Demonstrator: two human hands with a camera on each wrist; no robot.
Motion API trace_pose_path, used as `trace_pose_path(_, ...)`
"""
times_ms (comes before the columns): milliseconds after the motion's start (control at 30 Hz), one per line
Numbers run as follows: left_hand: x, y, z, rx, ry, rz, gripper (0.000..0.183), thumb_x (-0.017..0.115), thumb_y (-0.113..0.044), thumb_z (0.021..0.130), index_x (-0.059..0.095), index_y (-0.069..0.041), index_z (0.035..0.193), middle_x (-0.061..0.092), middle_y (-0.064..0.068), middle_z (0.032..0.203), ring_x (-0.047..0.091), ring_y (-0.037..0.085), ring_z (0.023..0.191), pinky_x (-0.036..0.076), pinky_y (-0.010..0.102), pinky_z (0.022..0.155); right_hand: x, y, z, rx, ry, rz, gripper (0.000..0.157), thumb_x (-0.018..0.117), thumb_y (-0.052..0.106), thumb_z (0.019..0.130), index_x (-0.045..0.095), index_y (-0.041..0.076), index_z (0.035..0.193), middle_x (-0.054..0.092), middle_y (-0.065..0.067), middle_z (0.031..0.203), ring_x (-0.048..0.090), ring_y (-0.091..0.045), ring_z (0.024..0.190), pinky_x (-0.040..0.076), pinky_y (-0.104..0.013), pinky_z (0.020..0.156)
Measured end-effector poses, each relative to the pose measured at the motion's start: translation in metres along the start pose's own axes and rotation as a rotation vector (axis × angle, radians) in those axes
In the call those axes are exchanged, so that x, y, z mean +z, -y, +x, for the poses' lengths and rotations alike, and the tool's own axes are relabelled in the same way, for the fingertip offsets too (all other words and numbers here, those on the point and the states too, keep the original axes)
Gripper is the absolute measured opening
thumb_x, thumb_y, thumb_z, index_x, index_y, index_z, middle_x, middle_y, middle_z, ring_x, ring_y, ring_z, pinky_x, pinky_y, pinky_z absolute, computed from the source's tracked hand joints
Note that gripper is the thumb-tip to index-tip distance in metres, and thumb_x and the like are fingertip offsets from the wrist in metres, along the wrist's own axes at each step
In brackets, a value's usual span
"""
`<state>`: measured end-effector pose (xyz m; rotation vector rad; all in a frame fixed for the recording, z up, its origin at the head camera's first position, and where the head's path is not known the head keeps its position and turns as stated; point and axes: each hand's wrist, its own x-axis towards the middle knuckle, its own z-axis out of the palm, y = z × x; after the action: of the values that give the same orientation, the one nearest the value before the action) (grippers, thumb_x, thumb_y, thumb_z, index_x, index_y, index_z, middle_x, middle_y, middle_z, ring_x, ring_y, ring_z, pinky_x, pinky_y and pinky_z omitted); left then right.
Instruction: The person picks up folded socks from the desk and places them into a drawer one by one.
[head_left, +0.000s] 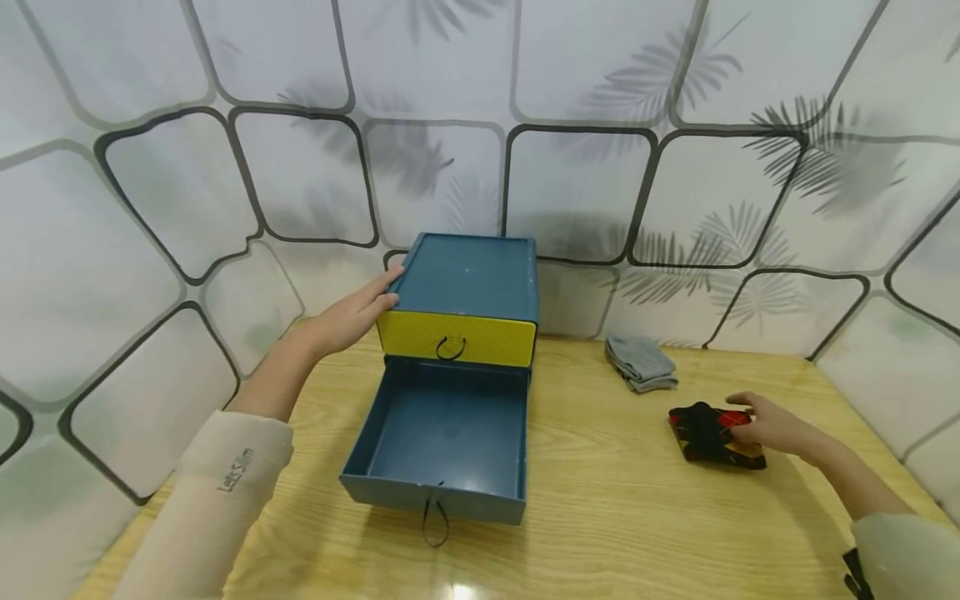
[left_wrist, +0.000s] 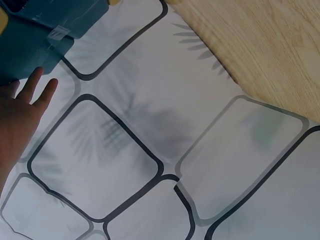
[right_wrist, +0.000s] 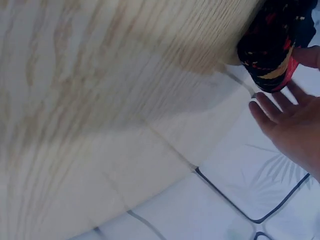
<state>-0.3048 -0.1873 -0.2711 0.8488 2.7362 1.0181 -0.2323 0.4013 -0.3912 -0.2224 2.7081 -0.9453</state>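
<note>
One patterned cloth (head_left: 705,437), long axis roughly left-right; right hand (head_left: 776,427) at its right end, can't tell if gripping. Left hand (head_left: 347,323), ungrasping, touches drawer unit (head_left: 468,279).

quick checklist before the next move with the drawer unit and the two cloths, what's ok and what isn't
1. Lower drawer open: ok, pulled out.
2. Yellow-fronted upper drawer closed: ok.
3. Left grip on the drawer unit: ok, fingers at its top left edge.
4. Right grip at the red-and-black patterned cloth: ok, thumb over its edge.
5. Firm hold on that cloth: cannot tell.
6. Folded gray cloth apart from the right grip: ok, it lies nearer the drawer unit.
</note>
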Motion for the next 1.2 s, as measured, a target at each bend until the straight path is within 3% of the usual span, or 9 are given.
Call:
trace_pose_path(100, 0.0, 0.001, 0.0, -0.003, -0.003, 0.002, 0.06, 0.022, -0.043, 0.101, 0.001, -0.015, 0.149, -0.003, 0.006, 0.152, 0.001, 0.028, 0.137, 0.008, 0.052, 0.107, 0.007, 0.005, 0.006, -0.142, -0.027, -0.102, 0.049, 0.052, 0.012, 0.093, 0.034, -0.016, 0.13, 0.029, -0.042, 0.128, 0.033, -0.058, 0.112, 0.04, -0.059, 0.082)
trace_pose_path(200, 0.0, -0.001, 0.0, 0.001, 0.003, 0.009, 0.06, 0.022, -0.043, 0.101, 0.0, -0.015, 0.149, -0.004, 0.006, 0.152, 0.001, 0.028, 0.137, 0.007, 0.052, 0.106, 0.01, 0.008, 0.009, -0.21, -0.006, -0.202, 0.045, 0.052, 0.014, 0.094, 0.041, -0.009, 0.131, 0.034, -0.038, 0.13, 0.043, -0.053, 0.107, 0.041, -0.058, 0.08)
trace_pose_path(333, 0.001, -0.001, -0.001, 0.0, -0.002, 0.01, 0.06, 0.023, -0.042, 0.101, 0.001, -0.015, 0.149, -0.004, 0.006, 0.152, 0.001, 0.028, 0.137, 0.007, 0.052, 0.107, 0.009, 0.013, 0.014, -0.191, 0.049, -0.311, 0.049, 0.059, 0.015, 0.088, 0.045, -0.003, 0.131, 0.04, -0.034, 0.128, 0.055, -0.036, 0.085, 0.042, -0.045, 0.068)
trace_pose_path(533, 0.001, -0.001, -0.001, 0.004, 0.001, 0.016, 0.059, 0.023, -0.042, 0.101, 0.0, -0.015, 0.149, -0.004, 0.006, 0.152, 0.0, 0.027, 0.137, 0.007, 0.051, 0.107, 0.001, 0.025, 0.017, -0.053, 0.177, -0.341, 0.052, 0.062, 0.02, 0.082, 0.049, -0.007, 0.125, 0.048, -0.032, 0.116, 0.052, -0.037, 0.09, 0.042, -0.047, 0.071)
trace_pose_path(633, 0.0, -0.001, -0.001, 0.002, 0.004, 0.016, 0.059, 0.023, -0.042, 0.101, 0.0, -0.015, 0.149, -0.004, 0.005, 0.152, 0.0, 0.027, 0.137, 0.007, 0.051, 0.107, -0.001, 0.027, 0.018, -0.014, 0.192, -0.322, 0.043, 0.062, 0.019, 0.078, 0.054, -0.006, 0.112, 0.053, -0.023, 0.1, 0.048, -0.028, 0.077, 0.04, -0.042, 0.067)
trace_pose_path(767, 0.0, -0.001, -0.001, 0.0, 0.013, 0.016, 0.06, 0.023, -0.042, 0.101, 0.0, -0.016, 0.149, -0.005, 0.005, 0.152, 0.0, 0.027, 0.137, 0.007, 0.052, 0.107, 0.0, 0.025, 0.018, -0.013, 0.177, -0.284, 0.026, 0.064, 0.016, 0.074, 0.051, 0.002, 0.093, 0.042, -0.011, 0.086, 0.04, -0.023, 0.071, 0.033, -0.036, 0.061)
trace_pose_path(900, 0.0, -0.001, -0.001, -0.002, 0.009, 0.011, 0.06, 0.023, -0.043, 0.101, 0.0, -0.016, 0.149, -0.005, 0.005, 0.152, 0.001, 0.027, 0.137, 0.007, 0.052, 0.107, 0.0, 0.022, 0.018, -0.011, 0.194, -0.207, 0.029, 0.065, 0.011, 0.072, 0.046, 0.0, 0.092, 0.043, -0.009, 0.083, 0.042, -0.02, 0.07, 0.035, -0.033, 0.06)
trace_pose_path(1033, 0.0, 0.0, -0.002, 0.002, 0.003, 0.015, 0.06, 0.022, -0.043, 0.101, 0.0, -0.016, 0.149, -0.004, 0.005, 0.152, 0.001, 0.027, 0.137, 0.007, 0.052, 0.107, -0.004, 0.022, 0.016, -0.022, 0.231, -0.164, 0.047, 0.067, 0.009, 0.073, 0.048, -0.013, 0.109, 0.052, -0.025, 0.1, 0.052, -0.027, 0.082, 0.045, -0.038, 0.069)
trace_pose_path(1200, 0.0, 0.001, -0.003, 0.008, 0.0, 0.018, 0.059, 0.023, -0.042, 0.101, 0.0, -0.016, 0.149, -0.004, 0.005, 0.152, 0.001, 0.027, 0.137, 0.008, 0.051, 0.107, -0.007, 0.022, 0.012, 0.022, 0.295, -0.101, 0.057, 0.07, 0.013, 0.079, 0.044, -0.014, 0.123, 0.036, -0.043, 0.12, 0.051, -0.043, 0.098, 0.048, -0.048, 0.07)
